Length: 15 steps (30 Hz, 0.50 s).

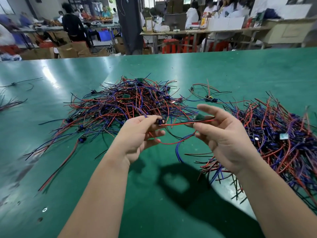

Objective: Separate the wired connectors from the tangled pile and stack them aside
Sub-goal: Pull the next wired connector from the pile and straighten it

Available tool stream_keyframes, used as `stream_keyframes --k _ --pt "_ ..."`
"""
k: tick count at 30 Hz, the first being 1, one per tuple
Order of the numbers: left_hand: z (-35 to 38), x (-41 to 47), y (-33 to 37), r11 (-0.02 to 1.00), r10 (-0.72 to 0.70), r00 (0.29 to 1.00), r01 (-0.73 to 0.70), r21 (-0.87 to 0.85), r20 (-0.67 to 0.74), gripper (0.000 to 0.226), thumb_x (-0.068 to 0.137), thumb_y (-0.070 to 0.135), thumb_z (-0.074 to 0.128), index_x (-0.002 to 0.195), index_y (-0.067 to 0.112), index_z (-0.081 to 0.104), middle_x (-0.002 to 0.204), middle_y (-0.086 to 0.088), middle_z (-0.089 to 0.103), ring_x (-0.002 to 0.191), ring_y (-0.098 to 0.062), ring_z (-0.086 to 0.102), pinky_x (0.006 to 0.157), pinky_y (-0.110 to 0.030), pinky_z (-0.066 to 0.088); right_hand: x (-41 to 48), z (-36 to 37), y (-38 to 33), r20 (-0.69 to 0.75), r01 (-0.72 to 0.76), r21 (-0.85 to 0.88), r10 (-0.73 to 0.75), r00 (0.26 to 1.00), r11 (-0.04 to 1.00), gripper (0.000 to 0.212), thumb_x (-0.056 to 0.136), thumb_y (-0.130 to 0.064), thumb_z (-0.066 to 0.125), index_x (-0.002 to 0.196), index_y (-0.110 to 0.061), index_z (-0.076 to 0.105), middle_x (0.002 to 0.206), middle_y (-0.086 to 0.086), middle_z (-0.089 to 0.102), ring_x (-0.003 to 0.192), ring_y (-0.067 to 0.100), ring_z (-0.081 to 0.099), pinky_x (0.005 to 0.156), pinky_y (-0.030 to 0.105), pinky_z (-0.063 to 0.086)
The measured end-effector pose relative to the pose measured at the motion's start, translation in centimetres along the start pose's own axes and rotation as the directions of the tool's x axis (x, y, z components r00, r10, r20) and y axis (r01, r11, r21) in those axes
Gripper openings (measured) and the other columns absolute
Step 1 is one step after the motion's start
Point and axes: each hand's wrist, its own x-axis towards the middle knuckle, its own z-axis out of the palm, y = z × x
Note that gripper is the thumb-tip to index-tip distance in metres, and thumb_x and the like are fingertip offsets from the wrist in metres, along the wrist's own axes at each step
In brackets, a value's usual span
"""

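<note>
Left hand (137, 134) is pinching a light connector (160, 121) by its body; right hand (226, 140) is seemingly gripping its limp wires (180, 124).

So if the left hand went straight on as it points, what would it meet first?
Probably the right hand, pinching the wires of the connector the left hand holds; depth is unclear.

Our bare forearms reach in over the table's (151, 213) near edge, palms half facing each other. Our left hand (140, 133) pinches a wired connector (161, 121) at the fingertips. Our right hand (226, 136) pinches its wires (181, 124) between thumb and forefinger, lower fingers loosely curled.
</note>
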Motion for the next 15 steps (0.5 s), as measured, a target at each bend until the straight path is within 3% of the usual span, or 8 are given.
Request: stream_keyframes --k 4,7,10,13,14,15 --pt "-0.9 0.6 0.3 0.984 0.103 0.989 -0.116 -0.132 -0.107 0.02 0.1 0.018 0.045 0.09 0.016 0.062 0.069 0.006 0.071 0.055 -0.004 0.064 0.049 -0.015 0.051 0.4 -0.9 -1.2 -0.11 0.099 0.148 -0.083 0.991 0.984 0.066 0.061 0.002 0.066 0.12 -0.023 0.05 0.069 -0.002 0.054 0.078 0.026 0.069 0.058 0.02 0.05" --pt "-1.7 1.1 0.1 0.986 0.109 0.978 -0.129 -0.107 -0.18 0.023 0.101 0.021 0.044 0.091 0.015 0.064 0.064 0.007 0.069 0.049 -0.003 0.06 0.046 -0.015 0.049 0.3 -1.6 -2.5 -0.128 0.109 0.223 -0.082 0.988 0.969 0.053 0.067 -0.005 0.063 0.115 -0.024 0.05 0.078 0.004 0.058 0.07 0.015 0.069 0.057 0.016 0.049" --pt "-2.7 1.6 -0.7 0.959 0.084 0.967 -0.013 0.284 -0.24 0.029 0.1 0.027 0.049 0.09 0.008 0.069 0.063 0.004 0.07 0.048 -0.01 0.057 0.049 -0.019 0.047 0.2 -2.2 -3.4 -0.108 0.06 0.326 -0.026 0.994 0.943 0.037 0.071 -0.011 0.058 0.105 -0.025 0.056 0.072 -0.002 0.063 0.06 0.004 0.064 0.049 0.008 0.044" --pt "-3.1 1.9 -1.7 0.607 0.234 0.927 0.095 0.789 -0.292 0.038 0.093 0.041 0.055 0.102 0.008 0.07 0.089 -0.006 0.069 0.077 -0.021 0.058 0.069 -0.028 0.042 0.1 -2.3 -3.7 -0.075 0.014 0.338 0.012 0.997 0.941 0.031 0.072 -0.014 0.056 0.1 -0.028 0.06 0.071 -0.006 0.064 0.06 0.001 0.062 0.045 0.005 0.04" --pt "-2.9 1.8 -1.8 0.533 0.324 0.899 0.083 0.842 -0.294 0.038 0.091 0.043 0.057 0.111 0.013 0.067 0.104 -0.006 0.063 0.089 -0.019 0.056 0.076 -0.025 0.038 0.1 -2.1 -3.6 -0.064 0.01 0.342 0.013 0.998 0.94 0.031 0.073 -0.013 0.055 0.099 -0.027 0.061 0.074 -0.006 0.065 0.061 0.0 0.063 0.045 0.006 0.041" --pt "-2.5 1.5 -1.6 0.524 0.407 0.868 0.032 0.851 -0.283 0.037 0.089 0.042 0.059 0.116 0.017 0.063 0.112 -0.004 0.056 0.092 -0.013 0.052 0.078 -0.02 0.032 0.1 -2.0 -3.4 -0.055 0.01 0.346 0.01 0.998 0.938 0.03 0.073 -0.011 0.055 0.099 -0.026 0.061 0.077 -0.005 0.065 0.061 0.0 0.064 0.045 0.007 0.044"
